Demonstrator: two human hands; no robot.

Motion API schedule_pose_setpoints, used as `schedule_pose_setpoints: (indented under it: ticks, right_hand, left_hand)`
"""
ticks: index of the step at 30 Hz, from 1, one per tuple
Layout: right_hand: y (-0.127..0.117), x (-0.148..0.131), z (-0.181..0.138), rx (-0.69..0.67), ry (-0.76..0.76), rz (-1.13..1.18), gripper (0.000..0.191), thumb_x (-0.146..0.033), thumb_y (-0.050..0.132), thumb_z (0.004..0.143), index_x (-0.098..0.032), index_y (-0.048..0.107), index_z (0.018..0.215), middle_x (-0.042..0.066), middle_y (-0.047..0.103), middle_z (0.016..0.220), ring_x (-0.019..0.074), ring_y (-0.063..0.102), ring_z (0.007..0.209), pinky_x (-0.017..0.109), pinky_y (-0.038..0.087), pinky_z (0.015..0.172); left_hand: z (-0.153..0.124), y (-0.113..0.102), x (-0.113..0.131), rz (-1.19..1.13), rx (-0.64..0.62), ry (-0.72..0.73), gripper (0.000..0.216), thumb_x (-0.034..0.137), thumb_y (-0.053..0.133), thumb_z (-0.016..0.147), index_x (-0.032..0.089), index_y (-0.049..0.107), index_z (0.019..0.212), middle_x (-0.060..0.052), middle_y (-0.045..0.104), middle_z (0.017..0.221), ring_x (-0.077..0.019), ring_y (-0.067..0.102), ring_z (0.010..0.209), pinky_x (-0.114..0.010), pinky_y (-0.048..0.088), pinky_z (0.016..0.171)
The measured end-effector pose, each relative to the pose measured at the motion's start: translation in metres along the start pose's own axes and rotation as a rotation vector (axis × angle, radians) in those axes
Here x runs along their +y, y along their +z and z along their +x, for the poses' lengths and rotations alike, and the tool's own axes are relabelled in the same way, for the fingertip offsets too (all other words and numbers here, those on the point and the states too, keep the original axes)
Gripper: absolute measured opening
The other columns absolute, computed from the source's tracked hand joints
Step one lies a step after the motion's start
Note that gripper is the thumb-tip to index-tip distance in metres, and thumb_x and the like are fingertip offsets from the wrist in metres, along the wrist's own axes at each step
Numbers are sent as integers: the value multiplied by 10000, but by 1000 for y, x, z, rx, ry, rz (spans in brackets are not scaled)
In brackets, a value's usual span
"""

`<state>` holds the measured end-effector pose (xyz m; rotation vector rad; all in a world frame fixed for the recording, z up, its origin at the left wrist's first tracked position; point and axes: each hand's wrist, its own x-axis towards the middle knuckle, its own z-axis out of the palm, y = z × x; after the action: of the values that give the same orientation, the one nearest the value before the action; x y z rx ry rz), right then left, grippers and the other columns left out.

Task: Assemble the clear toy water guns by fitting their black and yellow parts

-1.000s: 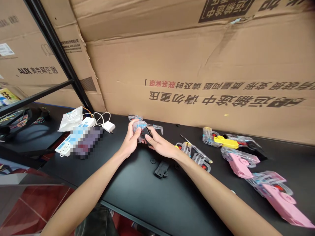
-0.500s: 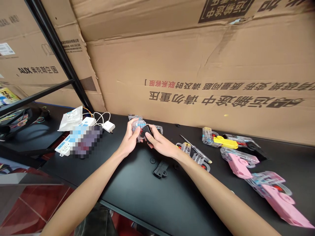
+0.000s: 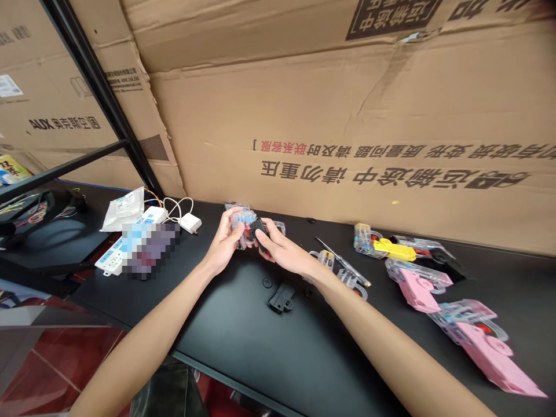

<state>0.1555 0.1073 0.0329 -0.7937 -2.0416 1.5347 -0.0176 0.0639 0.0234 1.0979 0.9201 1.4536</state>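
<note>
Near the back of the black table, my left hand (image 3: 223, 244) is closed around a clear plastic toy pistol body (image 3: 244, 218) with blue and red parts inside. Thumb and fingers of my right hand (image 3: 284, 250) pinch a black plastic piece (image 3: 256, 227) against the body's right side. My fingers hide where the two meet. Another black plastic piece (image 3: 281, 297) lies in front of my hands, with a small black ring (image 3: 267, 282) beside it. Behind my hands, more clear plastic (image 3: 237, 205) partly shows.
Right of my hands lie a screwdriver (image 3: 341, 260), clear toy parts (image 3: 347, 279), a yellow-and-clear toy pistol (image 3: 394, 249) and two pink-and-clear ones (image 3: 419, 292). A power strip (image 3: 112, 259) and white adapter (image 3: 190, 223) sit left. Cardboard (image 3: 304, 110) walls the back edge.
The view has shifted slightly. Both hands keep hold of the same pieces, and the black piece is still pressed to the clear body.
</note>
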Motion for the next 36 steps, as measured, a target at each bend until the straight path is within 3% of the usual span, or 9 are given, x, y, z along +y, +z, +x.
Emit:
schedule_pose_setpoints:
  ticks: [4, 9, 21, 25, 36]
  right_hand:
    - [-2, -2, -3, 22, 4, -81, 508, -616, 329, 1007, -239, 371, 1345, 56, 565, 989, 168, 567, 803, 343, 544, 759]
    - [0, -5, -4, 16, -33, -172, 521, -604, 316, 1015, -232, 379, 1373, 123, 585, 1201, 239, 595, 1061, 408, 553, 883]
    - [7, -2, -2, 95, -162, -291, 491, -551, 271, 1039, -173, 435, 1306, 126, 617, 1127, 249, 603, 1044, 448, 509, 958]
    - [8, -4, -3, 96, -144, -261, 464, -547, 278, 1039, -182, 438, 1278, 113, 624, 1098, 225, 614, 942, 430, 535, 901]
    - [18, -6, -4, 158, -69, -192, 495, -546, 312, 1024, -154, 395, 1315, 98, 629, 975, 236, 628, 930, 438, 546, 867]
  left_hand:
    - [0, 0, -1, 47, -32, 21, 424, 466, 628, 921, 315, 447, 1274, -40, 578, 1138, -139, 595, 814, -299, 552, 695]
    - [-2, 1, -2, 149, -30, 67, 440, 498, 595, 934, 303, 418, 1286, -60, 573, 1198, -110, 576, 731, -286, 551, 665]
    - [-5, 2, -2, 230, -49, 21, 455, 538, 523, 963, 301, 358, 1314, -69, 548, 1243, -109, 569, 744, -301, 548, 688]
    - [-6, 4, -1, 226, -42, 8, 468, 556, 524, 956, 306, 357, 1315, -73, 535, 1268, -104, 572, 729, -308, 551, 676]
    - [-6, 3, -2, 299, -80, 4, 513, 609, 453, 962, 290, 294, 1333, -65, 555, 1139, -91, 556, 643, -317, 521, 667]
